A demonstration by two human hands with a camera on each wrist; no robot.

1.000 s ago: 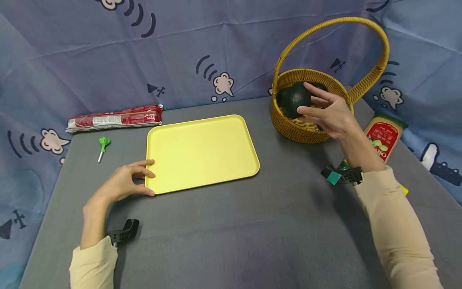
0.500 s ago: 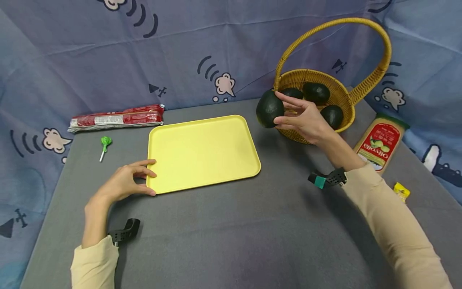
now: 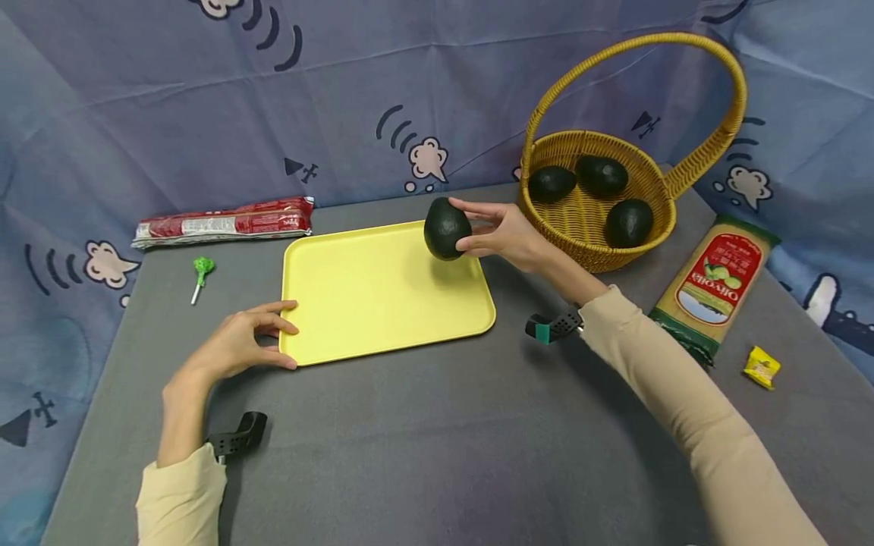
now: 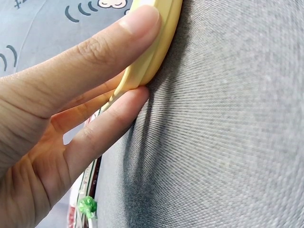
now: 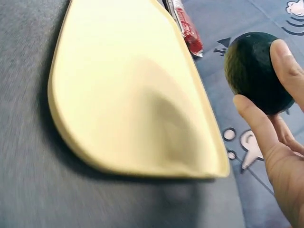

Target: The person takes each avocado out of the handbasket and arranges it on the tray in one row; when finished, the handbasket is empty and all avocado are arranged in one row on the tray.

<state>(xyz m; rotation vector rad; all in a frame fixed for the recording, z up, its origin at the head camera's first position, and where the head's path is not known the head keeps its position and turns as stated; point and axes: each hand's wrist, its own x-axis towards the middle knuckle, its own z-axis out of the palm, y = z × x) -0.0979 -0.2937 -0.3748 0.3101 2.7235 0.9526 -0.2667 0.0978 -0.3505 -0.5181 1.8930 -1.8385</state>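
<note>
Above the yellow tray (image 3: 369, 296), the right hand (image 3: 507, 236) holds an avocado (image 3: 444, 230)

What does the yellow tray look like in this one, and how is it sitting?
The yellow tray is a shallow rectangle with rounded corners and a low raised rim, smooth and apparently plastic. It lies face up on the gray tabletop, turned slightly so its right end sits farther from the person. The left hand holds its left end, thumb at the near corner. The avocado in the right hand is above it, not touching, casting a shadow on its surface.
</note>
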